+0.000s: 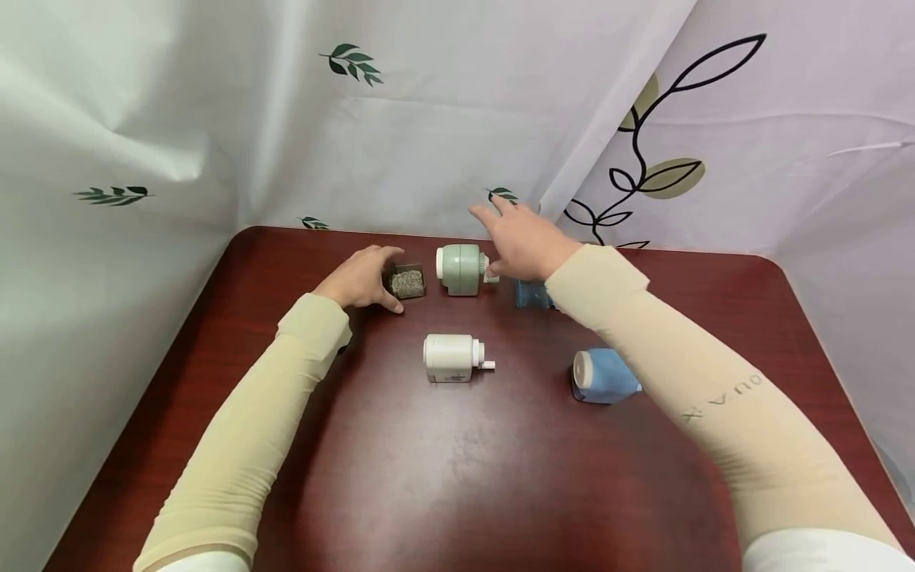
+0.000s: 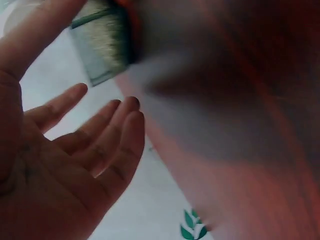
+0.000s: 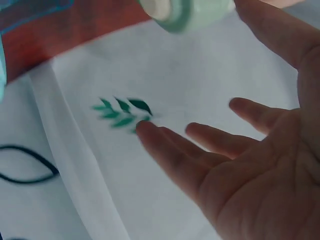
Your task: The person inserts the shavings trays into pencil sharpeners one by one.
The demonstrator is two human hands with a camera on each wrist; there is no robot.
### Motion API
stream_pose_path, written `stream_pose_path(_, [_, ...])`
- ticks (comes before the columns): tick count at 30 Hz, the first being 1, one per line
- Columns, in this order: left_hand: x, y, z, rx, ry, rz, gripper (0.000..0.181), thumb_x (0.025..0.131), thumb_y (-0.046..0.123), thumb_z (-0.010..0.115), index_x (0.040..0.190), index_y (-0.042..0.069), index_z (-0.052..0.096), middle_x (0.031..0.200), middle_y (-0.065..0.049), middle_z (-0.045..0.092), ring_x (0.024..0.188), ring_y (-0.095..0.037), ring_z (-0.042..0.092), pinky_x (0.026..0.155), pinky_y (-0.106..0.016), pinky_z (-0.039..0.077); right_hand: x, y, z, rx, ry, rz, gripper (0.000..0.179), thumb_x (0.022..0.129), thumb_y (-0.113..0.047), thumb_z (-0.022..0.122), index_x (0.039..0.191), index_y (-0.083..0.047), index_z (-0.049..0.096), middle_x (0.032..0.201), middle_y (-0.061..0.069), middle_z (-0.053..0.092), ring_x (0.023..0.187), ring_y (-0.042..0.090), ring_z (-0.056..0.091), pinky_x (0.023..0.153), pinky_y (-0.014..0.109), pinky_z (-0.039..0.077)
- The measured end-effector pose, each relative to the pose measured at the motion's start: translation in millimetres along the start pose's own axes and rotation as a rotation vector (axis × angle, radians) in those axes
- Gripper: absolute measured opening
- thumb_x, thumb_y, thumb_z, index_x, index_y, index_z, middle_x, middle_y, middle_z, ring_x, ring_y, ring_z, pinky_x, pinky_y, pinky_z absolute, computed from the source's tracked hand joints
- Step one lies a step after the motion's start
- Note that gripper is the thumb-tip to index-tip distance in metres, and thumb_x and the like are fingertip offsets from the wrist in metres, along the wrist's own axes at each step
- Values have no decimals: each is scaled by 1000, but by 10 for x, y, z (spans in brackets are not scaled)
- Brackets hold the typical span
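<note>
My left hand [image 1: 363,276] is spread beside a small clear box [image 2: 102,50] of grey-brown bits, thumb and fingers apart at its left side. In the left wrist view the fingers are loosely bent, with nothing in the palm. A green hand-crank pencil sharpener [image 1: 460,268] lies to the right of that box. Over its crank end hovers my right hand [image 1: 529,240], fingers extended and holding nothing. The right wrist view shows the green sharpener partly, at the top edge beyond the thumb.
A white crank sharpener [image 1: 449,357] lies nearer the table's middle. Farther right lies a blue sharpener [image 1: 604,376], partly hidden by my right sleeve. A translucent blue container [image 1: 531,295] sits below my right hand. White patterned cloth [image 1: 429,143] hangs behind the dark red table [image 1: 457,477].
</note>
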State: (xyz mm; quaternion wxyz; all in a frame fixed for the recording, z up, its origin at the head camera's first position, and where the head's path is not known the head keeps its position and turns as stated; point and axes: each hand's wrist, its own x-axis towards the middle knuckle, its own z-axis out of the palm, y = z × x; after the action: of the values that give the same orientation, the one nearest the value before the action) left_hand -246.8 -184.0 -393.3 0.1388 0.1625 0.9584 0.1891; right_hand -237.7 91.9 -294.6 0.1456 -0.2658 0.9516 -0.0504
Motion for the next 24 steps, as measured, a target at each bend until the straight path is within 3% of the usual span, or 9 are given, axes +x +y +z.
stream_pose_path(6, [1,-78,85,-31,36,-6,90,66,22,95,143,4,52,128,-16,61,116,-31,57,101,-47,44,237,-68,182,1,0,-64,96,88,-29,80,161,-8,20,161,26,21,146,43,27,119,49,24])
stream_pose_path(12, [16,-127,101,-78,56,-6,76,69,19,93,135,2,59,111,-16,68,104,-29,63,94,-46,49,369,-140,301,-13,-4,-107,92,89,-28,79,160,-9,24,160,23,28,145,39,33,118,46,27])
stream_pose_path(18, [20,-166,100,-85,85,4,70,71,19,92,131,0,61,106,-17,70,99,-29,65,91,-45,50,412,-166,341,8,-14,-130,83,90,-21,78,158,-10,31,156,16,39,143,35,37,117,44,30])
stream_pose_path(24, [14,-187,97,-98,88,-9,70,71,18,92,131,-1,62,108,-19,70,101,-31,65,93,-46,50,448,-163,381,23,-18,-140,74,89,-18,79,153,-7,41,145,16,53,134,35,48,111,42,39])
